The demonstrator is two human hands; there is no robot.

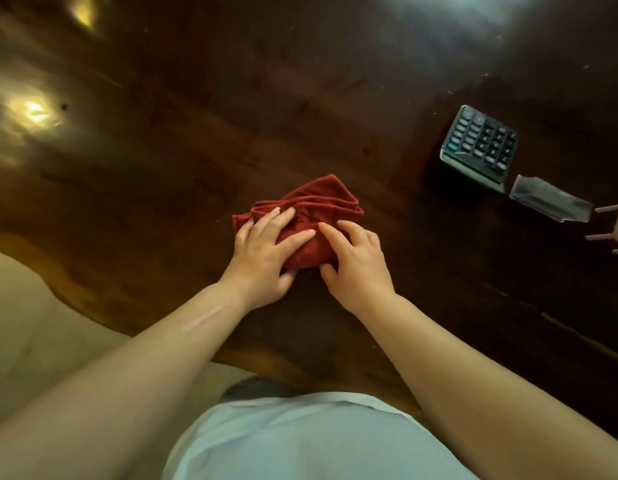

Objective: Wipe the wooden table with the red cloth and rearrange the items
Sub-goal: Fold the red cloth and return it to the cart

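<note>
A crumpled red cloth (314,206) lies on the dark wooden table (162,174), a little in from its near edge. My left hand (262,254) presses flat on the cloth's left part, fingers spread, thumb tucked under its near edge. My right hand (356,265) rests on the cloth's right part, fingers bent and fingertips on the fabric, thumb at its near corner. Both hands cover the near half of the cloth.
A dark calculator (480,147) sits at the right, with a clear plastic packet (550,199) beside it. A pale object with thin pink prongs (616,226) pokes in at the right edge. The table's wavy near edge (92,299) borders a beige floor.
</note>
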